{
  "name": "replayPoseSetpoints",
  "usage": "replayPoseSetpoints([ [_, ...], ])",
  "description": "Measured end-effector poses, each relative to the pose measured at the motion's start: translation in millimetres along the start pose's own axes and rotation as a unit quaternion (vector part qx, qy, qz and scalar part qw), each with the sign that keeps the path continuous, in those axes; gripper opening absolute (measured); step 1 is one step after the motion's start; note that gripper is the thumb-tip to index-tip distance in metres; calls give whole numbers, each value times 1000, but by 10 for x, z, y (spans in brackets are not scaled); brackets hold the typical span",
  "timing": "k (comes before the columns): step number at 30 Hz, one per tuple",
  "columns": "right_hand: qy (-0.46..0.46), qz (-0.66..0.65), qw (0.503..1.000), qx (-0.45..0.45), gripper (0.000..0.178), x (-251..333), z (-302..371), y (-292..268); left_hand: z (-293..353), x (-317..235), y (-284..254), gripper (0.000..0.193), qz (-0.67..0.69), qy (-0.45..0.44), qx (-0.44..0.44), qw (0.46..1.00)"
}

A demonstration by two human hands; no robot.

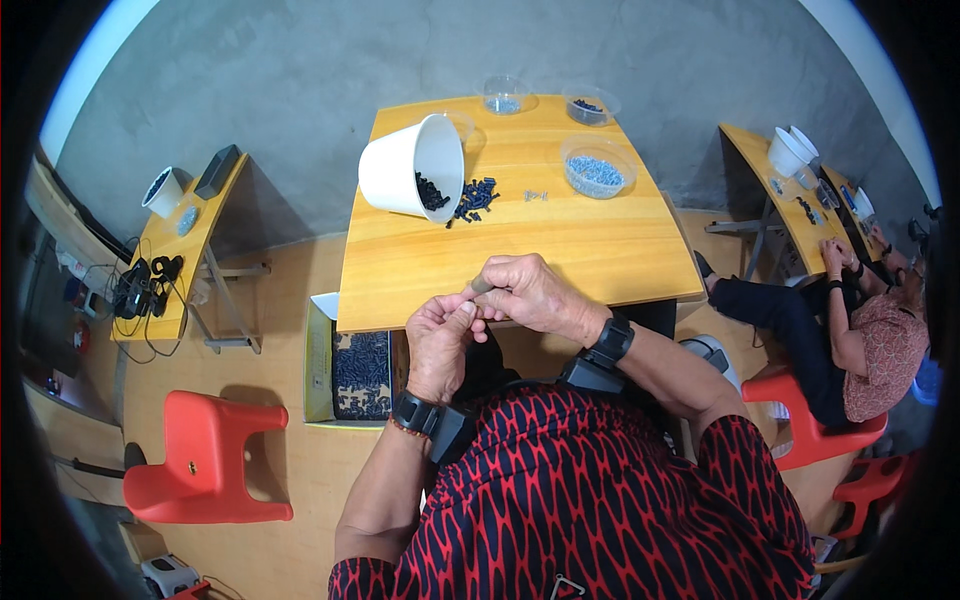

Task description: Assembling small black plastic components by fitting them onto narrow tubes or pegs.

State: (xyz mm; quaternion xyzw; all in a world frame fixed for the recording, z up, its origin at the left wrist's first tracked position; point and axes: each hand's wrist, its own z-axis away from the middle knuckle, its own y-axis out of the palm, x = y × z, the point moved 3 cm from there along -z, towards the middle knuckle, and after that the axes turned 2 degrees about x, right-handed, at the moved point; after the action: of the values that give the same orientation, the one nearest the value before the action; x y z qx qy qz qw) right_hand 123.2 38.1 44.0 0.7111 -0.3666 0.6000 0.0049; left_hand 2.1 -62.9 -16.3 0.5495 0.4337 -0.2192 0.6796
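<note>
Just off the table's near edge, my left hand [442,335] and my right hand [535,295] meet fingertip to fingertip. Both are closed in a pinch; what lies between the fingers is too small and hidden to name. A dull olive-grey piece [482,286], perhaps a finger cover, shows at the right fingers. Beyond them a white bucket [385,172] lies on its side, its mouth facing right. Small black parts [476,198] spill from it onto the wooden table [420,270]. A few small silvery pieces [536,196] lie to their right.
Clear tubs of small metal parts [597,172] stand at the table's far right and back. A box of black parts [362,375] sits on the floor at left. A red stool [205,455] stands left; another person [880,345] works at a table on the right.
</note>
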Motion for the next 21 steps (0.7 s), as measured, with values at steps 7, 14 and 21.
replayPoseSetpoints([
  [7, 12, 16, 999, -32, 36, 73, 90, -37, -20, -18, -30, 9, 64, -48, -5, 997],
  [14, -79, 217, 973, 6, 23, 114, 45, 62, 16, -53, -5, 14, 77, -76, 4, 994],
  [21, -72, 232, 970, 5, 16, 112, 41, 73, 22, -16, -17, 13, 49, -107, 2, 993],
])
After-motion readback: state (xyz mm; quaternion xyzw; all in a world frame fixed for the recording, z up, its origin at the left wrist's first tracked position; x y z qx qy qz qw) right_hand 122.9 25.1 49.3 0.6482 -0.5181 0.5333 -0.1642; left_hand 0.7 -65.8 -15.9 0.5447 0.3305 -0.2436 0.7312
